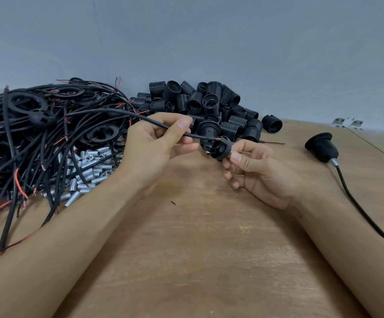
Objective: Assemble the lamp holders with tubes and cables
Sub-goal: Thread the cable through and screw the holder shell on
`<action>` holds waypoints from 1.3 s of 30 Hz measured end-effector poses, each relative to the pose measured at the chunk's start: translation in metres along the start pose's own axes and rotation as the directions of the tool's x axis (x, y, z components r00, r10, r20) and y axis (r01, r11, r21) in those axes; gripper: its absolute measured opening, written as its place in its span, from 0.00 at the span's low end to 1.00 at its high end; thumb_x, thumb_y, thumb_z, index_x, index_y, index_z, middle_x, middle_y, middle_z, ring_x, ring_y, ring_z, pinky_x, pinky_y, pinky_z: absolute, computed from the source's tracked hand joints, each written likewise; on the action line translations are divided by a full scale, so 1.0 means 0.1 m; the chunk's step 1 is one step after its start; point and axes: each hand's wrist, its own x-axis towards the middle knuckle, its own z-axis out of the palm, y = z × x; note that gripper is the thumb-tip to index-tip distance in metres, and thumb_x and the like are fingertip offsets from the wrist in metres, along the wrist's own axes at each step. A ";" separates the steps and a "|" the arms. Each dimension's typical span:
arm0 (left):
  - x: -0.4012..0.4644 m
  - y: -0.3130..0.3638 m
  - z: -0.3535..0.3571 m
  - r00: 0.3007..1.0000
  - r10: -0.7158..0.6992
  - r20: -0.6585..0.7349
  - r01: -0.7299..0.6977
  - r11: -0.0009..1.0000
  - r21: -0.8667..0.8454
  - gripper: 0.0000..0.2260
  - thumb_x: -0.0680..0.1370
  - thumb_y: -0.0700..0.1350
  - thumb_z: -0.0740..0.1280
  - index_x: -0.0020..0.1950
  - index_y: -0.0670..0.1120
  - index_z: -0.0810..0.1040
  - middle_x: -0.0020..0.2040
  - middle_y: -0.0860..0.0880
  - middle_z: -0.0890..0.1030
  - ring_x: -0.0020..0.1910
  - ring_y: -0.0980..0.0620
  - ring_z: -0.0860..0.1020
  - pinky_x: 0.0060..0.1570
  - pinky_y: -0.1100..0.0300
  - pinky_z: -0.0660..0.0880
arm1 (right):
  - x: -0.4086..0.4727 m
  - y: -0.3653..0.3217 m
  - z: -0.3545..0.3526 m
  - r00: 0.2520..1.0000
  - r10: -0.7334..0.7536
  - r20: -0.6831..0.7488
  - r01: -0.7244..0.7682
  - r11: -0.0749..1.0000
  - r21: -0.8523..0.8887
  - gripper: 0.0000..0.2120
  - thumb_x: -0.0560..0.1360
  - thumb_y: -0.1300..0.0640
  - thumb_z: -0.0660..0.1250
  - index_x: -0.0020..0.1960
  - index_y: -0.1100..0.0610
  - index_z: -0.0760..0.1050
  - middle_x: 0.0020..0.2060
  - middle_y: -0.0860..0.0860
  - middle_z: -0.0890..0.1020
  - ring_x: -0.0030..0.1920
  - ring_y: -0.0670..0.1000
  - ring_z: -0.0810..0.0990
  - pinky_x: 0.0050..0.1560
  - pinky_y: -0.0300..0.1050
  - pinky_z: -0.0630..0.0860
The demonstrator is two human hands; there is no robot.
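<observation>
Pinched a thin black sheathed cable (156, 123) between left hand (154, 145) thumb and fingers, red wire tip at the small black plastic lamp-holder cap (218, 149). Gripped that cap in right hand (257, 171) fingertips, above the brown wooden tabletop (197, 249). Lay behind: heaped black threaded holders (209, 104), silver threaded metal tubes (87, 168).

There is only one view, from a camera on the head of the person. It looks forward and down over the brown wooden worktop (197, 249) toward the plain grey wall (209, 42) behind it. The lens is wide, so the far edge of the worktop appears bent. The camera is near: both bare forearms enter from the bottom corners and fill the lower part.
</observation>
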 end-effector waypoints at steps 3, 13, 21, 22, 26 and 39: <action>-0.02 0.01 0.01 0.998 0.053 0.041 -0.057 0.994 0.097 0.03 0.78 0.37 0.68 0.47 0.40 0.82 0.41 0.48 0.81 0.37 0.55 0.81 0.40 0.62 0.81 | 0.00 0.01 0.00 1.000 -0.001 -0.007 0.001 1.000 0.001 0.06 0.73 0.61 0.68 0.38 0.54 0.78 0.36 0.55 0.79 0.35 0.52 0.78 0.30 0.41 0.73; -0.04 0.04 0.00 0.990 0.112 0.087 -0.126 0.974 0.186 0.05 0.79 0.36 0.68 0.46 0.42 0.82 0.38 0.50 0.79 0.36 0.55 0.80 0.39 0.60 0.81 | -0.01 0.00 -0.01 1.000 0.019 -0.011 -0.019 0.999 0.032 0.07 0.69 0.58 0.71 0.42 0.59 0.74 0.35 0.54 0.79 0.35 0.52 0.78 0.29 0.41 0.73; -0.03 0.00 -0.02 0.983 0.170 0.076 -0.186 0.911 0.367 0.05 0.79 0.37 0.69 0.45 0.45 0.82 0.41 0.52 0.81 0.36 0.54 0.82 0.37 0.59 0.82 | 0.00 0.00 0.00 0.999 0.020 -0.027 -0.020 1.000 0.014 0.03 0.70 0.61 0.70 0.40 0.58 0.76 0.34 0.55 0.78 0.35 0.52 0.78 0.29 0.41 0.74; -0.03 0.00 -0.02 0.984 0.157 0.085 -0.178 0.906 0.385 0.06 0.79 0.37 0.69 0.45 0.46 0.82 0.40 0.53 0.81 0.36 0.54 0.82 0.37 0.58 0.82 | 0.00 0.00 0.00 0.999 0.019 -0.028 -0.019 1.000 0.011 0.02 0.71 0.61 0.69 0.40 0.58 0.77 0.35 0.55 0.79 0.35 0.52 0.78 0.29 0.41 0.74; -0.04 -0.01 0.00 0.993 0.106 0.049 -0.115 0.955 0.273 0.05 0.79 0.37 0.69 0.45 0.44 0.82 0.35 0.55 0.81 0.35 0.55 0.81 0.38 0.60 0.81 | 0.00 0.00 0.01 0.999 0.027 -0.034 -0.026 1.000 0.011 0.03 0.69 0.59 0.72 0.39 0.57 0.79 0.35 0.55 0.79 0.35 0.51 0.79 0.30 0.40 0.75; -0.06 0.05 0.03 0.983 0.178 0.046 -0.182 0.973 0.140 0.03 0.79 0.36 0.68 0.47 0.41 0.82 0.38 0.52 0.81 0.37 0.56 0.81 0.39 0.61 0.81 | 0.00 -0.02 0.01 0.993 0.095 -0.076 -0.075 0.969 0.235 0.02 0.72 0.65 0.64 0.44 0.62 0.73 0.37 0.55 0.80 0.39 0.51 0.84 0.36 0.36 0.80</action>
